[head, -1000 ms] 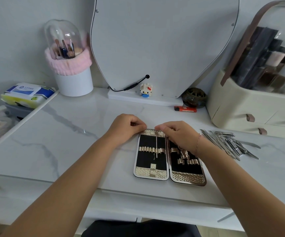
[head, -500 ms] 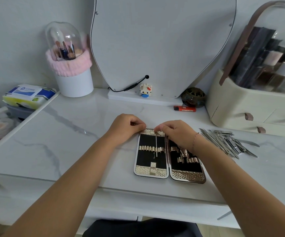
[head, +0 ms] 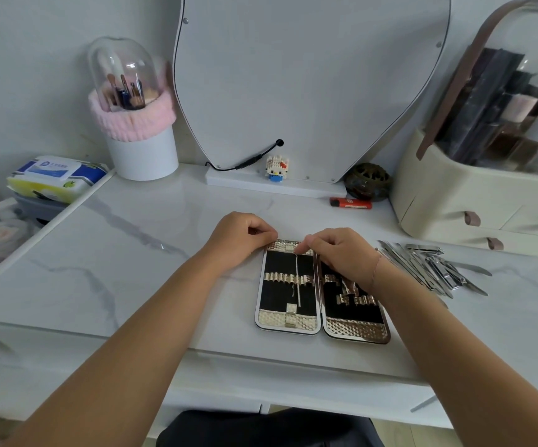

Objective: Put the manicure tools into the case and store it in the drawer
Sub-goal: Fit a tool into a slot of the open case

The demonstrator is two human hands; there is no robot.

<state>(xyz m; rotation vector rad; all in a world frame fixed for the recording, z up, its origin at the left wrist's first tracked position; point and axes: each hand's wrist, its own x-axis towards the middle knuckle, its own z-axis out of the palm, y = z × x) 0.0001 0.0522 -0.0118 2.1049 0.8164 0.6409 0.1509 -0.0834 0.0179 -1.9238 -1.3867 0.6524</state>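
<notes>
The thin silver metal manicure tool point(head: 298, 279) stands lengthwise in the left half of the open, black-lined case with hammered gold trim point(head: 288, 321), just below the middle of the frame. It is threaded under the pleated gold elastic band point(head: 280, 279) that crosses that half. The right hand point(head: 342, 253) pinches the tool's upper end between thumb and fingertips, near the case's top rim. The left hand point(head: 238, 235) sits curled against the case's upper left corner. I cannot tell whether it pinches the rim or only presses on it.

The step looks like seating this tool in its loop. To do it well, slide the tool straight along its own length, towards the bottom of the frame, so the band does not bunch or drag sideways. The left hand should brace the case against the white marble-patterned tabletop point(head: 132, 253) so the case does not skid.

The heap of loose steel manicure tools point(head: 429, 267) lies well apart to the right, so most of the packing seems to remain. The cream cosmetics organiser with small drawers point(head: 455, 204) stands at the right edge.
</notes>
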